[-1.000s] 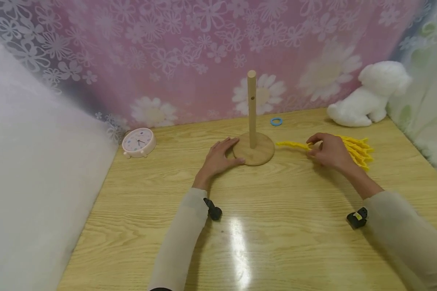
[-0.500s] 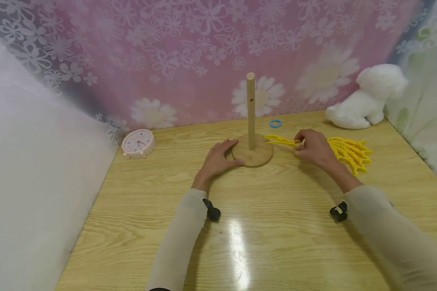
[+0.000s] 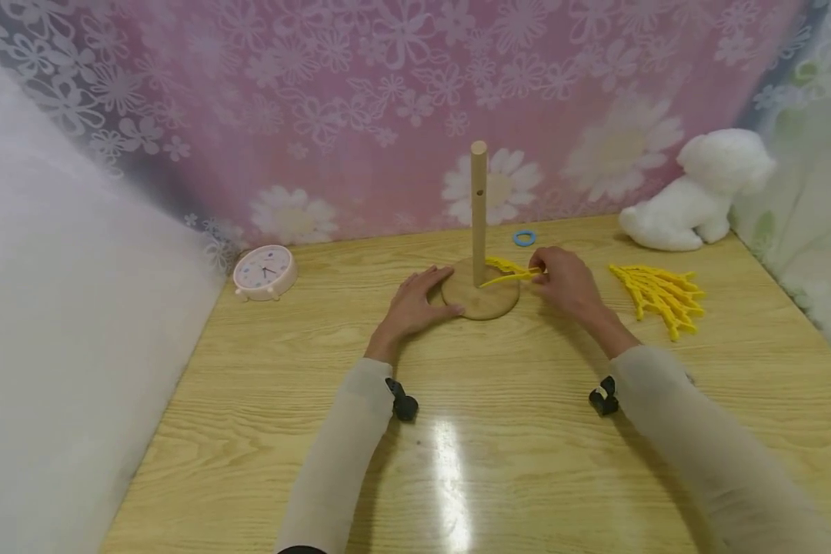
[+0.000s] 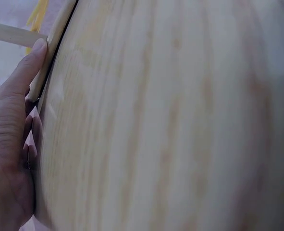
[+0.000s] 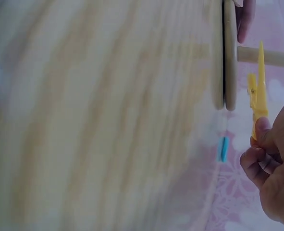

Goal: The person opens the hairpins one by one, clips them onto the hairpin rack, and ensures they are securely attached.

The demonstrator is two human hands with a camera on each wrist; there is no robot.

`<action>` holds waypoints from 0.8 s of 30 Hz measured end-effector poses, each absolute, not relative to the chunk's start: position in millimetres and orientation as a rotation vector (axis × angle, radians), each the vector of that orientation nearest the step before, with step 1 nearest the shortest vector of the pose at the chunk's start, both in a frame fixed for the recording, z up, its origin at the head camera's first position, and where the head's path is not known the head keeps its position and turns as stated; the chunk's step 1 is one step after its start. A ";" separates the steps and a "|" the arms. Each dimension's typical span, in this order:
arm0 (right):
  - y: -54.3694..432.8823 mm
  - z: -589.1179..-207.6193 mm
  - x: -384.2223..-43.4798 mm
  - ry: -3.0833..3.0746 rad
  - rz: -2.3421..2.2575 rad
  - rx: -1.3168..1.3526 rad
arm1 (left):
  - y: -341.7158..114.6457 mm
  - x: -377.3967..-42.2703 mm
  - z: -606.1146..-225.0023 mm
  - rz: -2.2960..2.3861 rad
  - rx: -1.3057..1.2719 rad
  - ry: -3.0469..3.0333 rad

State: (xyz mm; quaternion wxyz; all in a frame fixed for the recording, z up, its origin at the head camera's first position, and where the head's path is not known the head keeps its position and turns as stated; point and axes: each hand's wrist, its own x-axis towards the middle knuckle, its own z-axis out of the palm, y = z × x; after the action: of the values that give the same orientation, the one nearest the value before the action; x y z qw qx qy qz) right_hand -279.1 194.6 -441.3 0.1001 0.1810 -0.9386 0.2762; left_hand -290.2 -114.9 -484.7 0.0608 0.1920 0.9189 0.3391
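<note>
A wooden stand has a round base [image 3: 483,305] and an upright post [image 3: 479,219] with a small hole near its top. My left hand [image 3: 415,302] rests at the base's left rim, fingers spread and thumb [image 4: 36,53] against the edge. Between thumb and fingers, my right hand [image 3: 569,286] pinches yellow forked plastic branches [image 5: 260,98]; how many pieces it holds I cannot tell. Their free ends reach over the base, close to the post's foot. More yellow plastic branches [image 3: 661,296] lie in a fanned pile on the table, right of that hand.
Behind the stand lies a blue ring [image 3: 524,238]. A pink alarm clock [image 3: 265,272] is at the table's back left, and a white plush dog [image 3: 699,192] sits at the back right. Flowered fabric [image 3: 360,115] hangs along the back edge.
My right hand has moved left, drawing the yellow branches from the pile to the stand, where their tips now hang over the base. The left hand has stayed at the rim.
</note>
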 end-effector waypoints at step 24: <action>181.6 -458.6 -287.5 -2.696 1.223 0.474 | -113.8 -293.3 -486.8 0.971 0.634 2.830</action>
State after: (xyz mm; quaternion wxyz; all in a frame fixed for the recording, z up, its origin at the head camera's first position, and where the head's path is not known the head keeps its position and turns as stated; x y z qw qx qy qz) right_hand -287.5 181.6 -458.6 0.0717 0.1576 -0.8969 0.4070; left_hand -293.3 -113.8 -486.8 0.0417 0.2073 0.9245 0.3171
